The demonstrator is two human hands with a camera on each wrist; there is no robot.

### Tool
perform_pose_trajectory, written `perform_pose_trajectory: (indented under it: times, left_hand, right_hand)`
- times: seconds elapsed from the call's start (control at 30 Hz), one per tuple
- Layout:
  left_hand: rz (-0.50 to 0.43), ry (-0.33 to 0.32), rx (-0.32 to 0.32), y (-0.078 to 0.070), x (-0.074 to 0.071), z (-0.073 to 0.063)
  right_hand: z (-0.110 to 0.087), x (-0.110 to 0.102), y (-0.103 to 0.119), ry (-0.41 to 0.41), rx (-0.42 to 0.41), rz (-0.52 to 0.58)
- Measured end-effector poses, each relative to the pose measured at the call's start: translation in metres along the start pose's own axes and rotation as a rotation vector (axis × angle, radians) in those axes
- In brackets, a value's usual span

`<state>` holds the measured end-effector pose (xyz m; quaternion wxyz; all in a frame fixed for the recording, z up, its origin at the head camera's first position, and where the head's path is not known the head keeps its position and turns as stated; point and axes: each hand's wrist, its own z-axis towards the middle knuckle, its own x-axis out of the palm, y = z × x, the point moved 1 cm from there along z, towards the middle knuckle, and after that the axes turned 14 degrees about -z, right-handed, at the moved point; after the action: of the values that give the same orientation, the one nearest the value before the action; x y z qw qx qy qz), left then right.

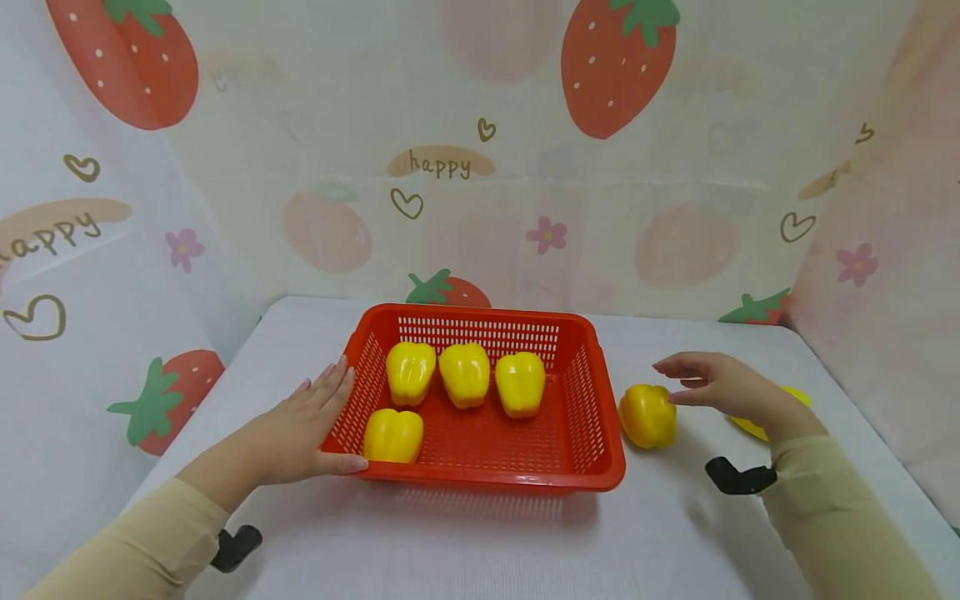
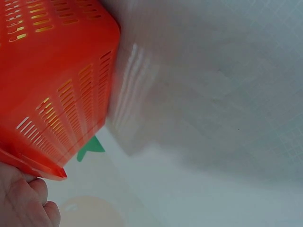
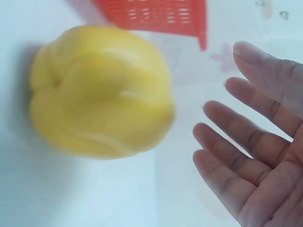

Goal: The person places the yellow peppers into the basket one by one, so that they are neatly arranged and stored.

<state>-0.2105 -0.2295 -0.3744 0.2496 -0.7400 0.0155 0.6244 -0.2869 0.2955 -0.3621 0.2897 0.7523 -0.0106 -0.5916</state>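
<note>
A red plastic basket (image 1: 487, 477) stands on the table with yellow bell peppers inside. Three of them, one being the middle pepper (image 1: 465, 375), line the back, and another pepper (image 1: 393, 435) lies at the front left. My left hand (image 1: 303, 429) rests on the basket's front left corner, fingers extended along the left rim and thumb on the front rim. Outside the basket's right wall sits a loose yellow bell pepper (image 1: 647, 417). My right hand (image 1: 720, 387) hovers just above and right of it, fingers spread; in the right wrist view the palm (image 3: 274, 194) holds nothing.
A yellow object (image 1: 750, 428) lies at the right, mostly hidden behind my right wrist. The white table (image 1: 495, 550) meets a fabric backdrop (image 1: 525, 200) printed with strawberries and hearts at the back and sides.
</note>
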Motion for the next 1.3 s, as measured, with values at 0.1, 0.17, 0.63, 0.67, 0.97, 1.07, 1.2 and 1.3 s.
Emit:
perform_pose_trajectory:
  times: [0.1, 0.17, 0.63, 0.67, 0.97, 1.07, 1.2, 1.3]
  left_hand:
    - [-0.002, -0.001, 0.0, 0.0, 0.0, 0.0]
    - [-0.003, -0.001, -0.001, 0.001, 0.001, 0.001]
    - [-0.001, 0.003, -0.008, 0.005, 0.003, 0.004]
    - [0.0, 0.002, -0.008, 0.004, 0.003, 0.004]
    - [-0.001, 0.001, -0.007, 0.003, 0.003, 0.003]
    - [0.002, 0.001, -0.005, 0.003, 0.003, 0.003]
    - [0.003, 0.0, -0.002, 0.003, 0.002, 0.003]
    - [0.001, -0.003, 0.002, 0.002, 0.002, 0.002]
  right_hand:
    - [-0.002, 0.007, -0.006, 0.008, 0.035, 0.029]
    - [-0.002, 0.011, -0.01, 0.008, 0.054, 0.055]
    - [-0.002, 0.04, -0.03, 0.036, 0.132, 0.136]
    - [-0.002, 0.041, -0.03, 0.034, 0.136, 0.136]
    - [-0.006, 0.052, -0.028, 0.015, 0.187, 0.156]
    - [-0.007, 0.055, -0.028, 0.003, 0.199, 0.167]
    - [-0.008, 0.058, -0.028, -0.017, 0.177, 0.175]
    - [-0.006, 0.061, -0.03, -0.031, 0.156, 0.173]
